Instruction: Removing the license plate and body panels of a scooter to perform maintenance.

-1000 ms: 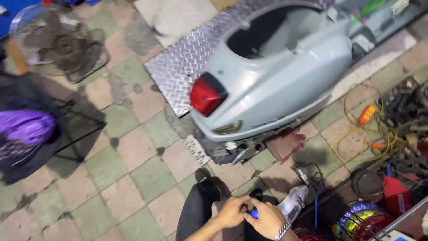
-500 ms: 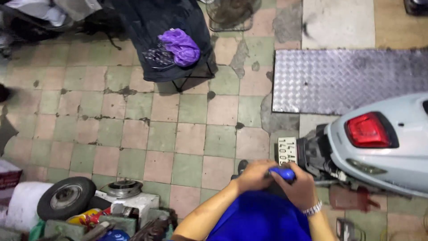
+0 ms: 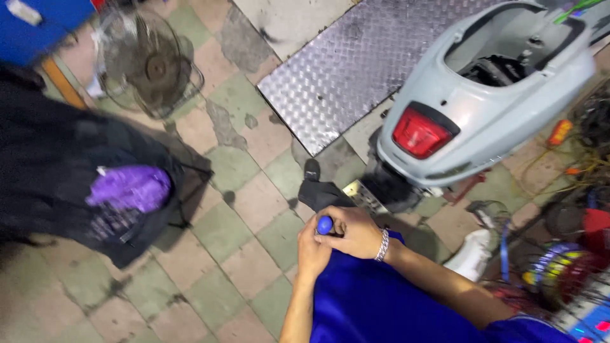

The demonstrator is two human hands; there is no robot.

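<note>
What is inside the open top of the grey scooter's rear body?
Inside the grey scooter, the opening shows dark mechanical parts, blurred beyond naming. The shell hides anything deeper. Both hands, left hand and right hand, hold a blue-handled tool away from it.

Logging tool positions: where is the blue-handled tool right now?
In the head view, the blue-handled tool sits low centre, clasped between the left hand and right hand, just below the scooter.

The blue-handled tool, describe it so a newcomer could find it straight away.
Start at the grey scooter with the red tail light. Just below its rear, the left hand and right hand meet. The blue-handled tool pokes up between them, a small rounded blue knob.
</note>
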